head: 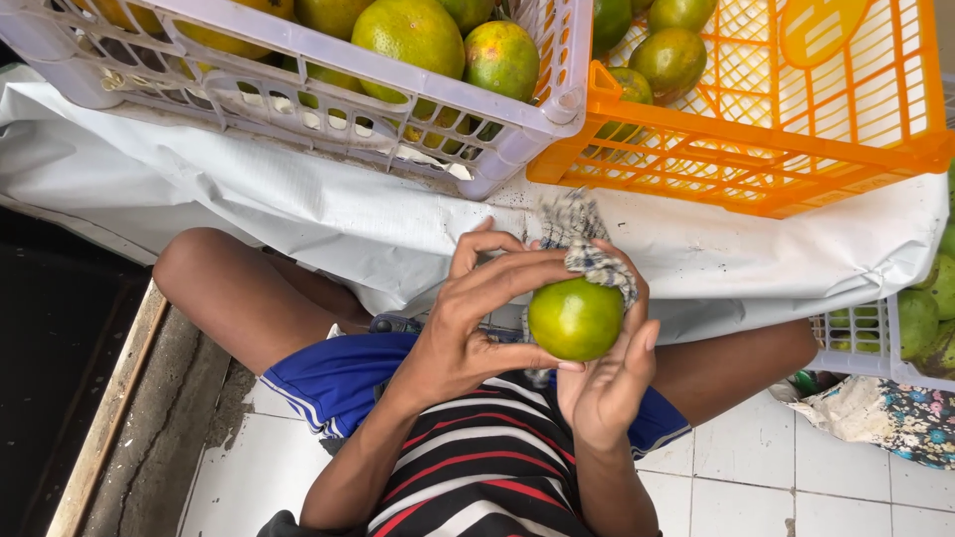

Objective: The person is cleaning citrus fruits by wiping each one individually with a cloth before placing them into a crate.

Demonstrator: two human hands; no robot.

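From where I watch, the green citrus fruit (575, 318) sits at the middle of the view, clamped between both hands above the lap in the striped shirt (477, 467). My left hand (477, 308) wraps its left side, fingers curled over the top and thumb pressed under it. My right hand (609, 368) cups its right side and also pinches a checked cloth (587, 244) against the top of the fruit, so both grips are closed on it.

Beyond the fruit, up and to its left, I see a pale lilac crate (398, 104) heaped with green-and-orange citrus (410, 35). Up and to its right stands an orange crate (796, 129), touching the lilac one, with only a few green fruits (668, 58) in its far corner. Both crates rest on a white sheet (298, 209) that passes just behind the fruit. Far right of the fruit, a white basket (856, 338) holds more green fruit (920, 318), with a flowered cloth (895, 418) below it on the tiled floor (756, 477).
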